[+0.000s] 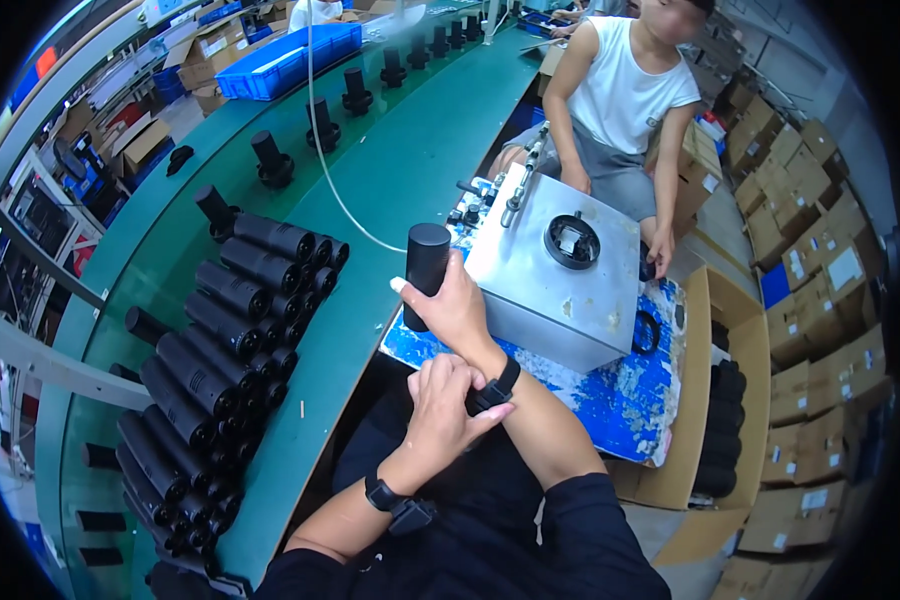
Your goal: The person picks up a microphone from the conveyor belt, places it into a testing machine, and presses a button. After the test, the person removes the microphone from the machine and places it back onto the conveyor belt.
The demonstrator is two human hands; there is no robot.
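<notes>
Upright in my right hand [457,312] is a black cylinder [429,260], gripped round its side with the thumb across it. My left hand [438,412] is closed about my right wrist, its fingers and thumb at the black strapped wrist device [491,394] there. A similar device [408,513] is strapped on my left wrist. Just right of the held cylinder stands a silver metal box [542,290] with a round black ring fitting [573,242] on top. It rests on a worn blue-and-white board [610,405], where a loose black ring [647,332] leans near the box.
Many black cylinders [232,290] lie stacked on the green conveyor [340,370] at left; several black parts [268,158] stand farther along it. A blue tray [290,62] sits beyond. A co-worker [620,110] sits across. An open carton [745,300] holds black cylinders at right.
</notes>
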